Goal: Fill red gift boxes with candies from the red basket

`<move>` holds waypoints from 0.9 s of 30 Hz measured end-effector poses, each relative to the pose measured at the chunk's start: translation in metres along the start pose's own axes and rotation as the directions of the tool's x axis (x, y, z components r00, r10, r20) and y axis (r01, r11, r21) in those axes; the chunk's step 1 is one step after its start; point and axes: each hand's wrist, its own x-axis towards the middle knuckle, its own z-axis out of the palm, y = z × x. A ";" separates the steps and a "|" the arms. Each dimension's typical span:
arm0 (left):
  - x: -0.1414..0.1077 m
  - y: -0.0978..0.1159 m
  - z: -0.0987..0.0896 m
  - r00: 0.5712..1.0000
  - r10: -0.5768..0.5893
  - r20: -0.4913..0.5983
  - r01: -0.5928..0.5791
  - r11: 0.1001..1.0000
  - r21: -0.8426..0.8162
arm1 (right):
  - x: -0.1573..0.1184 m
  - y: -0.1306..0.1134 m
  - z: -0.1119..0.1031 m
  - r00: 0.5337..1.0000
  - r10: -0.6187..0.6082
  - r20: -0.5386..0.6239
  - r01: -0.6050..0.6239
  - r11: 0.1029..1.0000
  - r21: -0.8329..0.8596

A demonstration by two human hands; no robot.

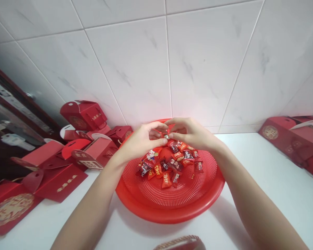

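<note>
White-tiled wall (pixel 198 62) behind perforated red plastic basket (pixel 172 213).

Gold Chinese characters mark the red boxes (pixel 61 182), yellow ones the candy wrappers (pixel 166 180); none reads clearly enough to transcribe
</note>
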 end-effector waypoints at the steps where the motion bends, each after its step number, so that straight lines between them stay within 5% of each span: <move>1: 0.000 -0.001 0.000 1.000 -0.001 0.008 0.001 1.000 0.017 | 0.001 0.004 0.000 1.000 0.000 -0.006 0.000 1.000 -0.002; 8: -0.001 -0.003 -0.001 0.986 -0.033 0.165 -0.036 0.916 0.400 | 0.002 0.017 -0.003 0.970 0.071 -0.234 -0.119 0.972 -0.200; 16: 0.004 -0.010 0.032 0.853 -0.113 0.510 -0.228 0.797 0.559 | 0.003 0.022 -0.002 0.944 0.066 -0.322 -0.124 0.979 -0.164; 21: 0.005 -0.023 0.063 0.816 -0.012 0.579 -0.409 0.695 0.591 | 0.002 0.024 -0.001 0.935 0.079 -0.346 -0.135 0.981 -0.140; 27: 0.026 -0.032 0.083 0.801 -0.056 0.596 -0.464 0.570 0.678 | 0.001 0.024 -0.001 0.945 0.080 -0.316 -0.138 0.977 -0.164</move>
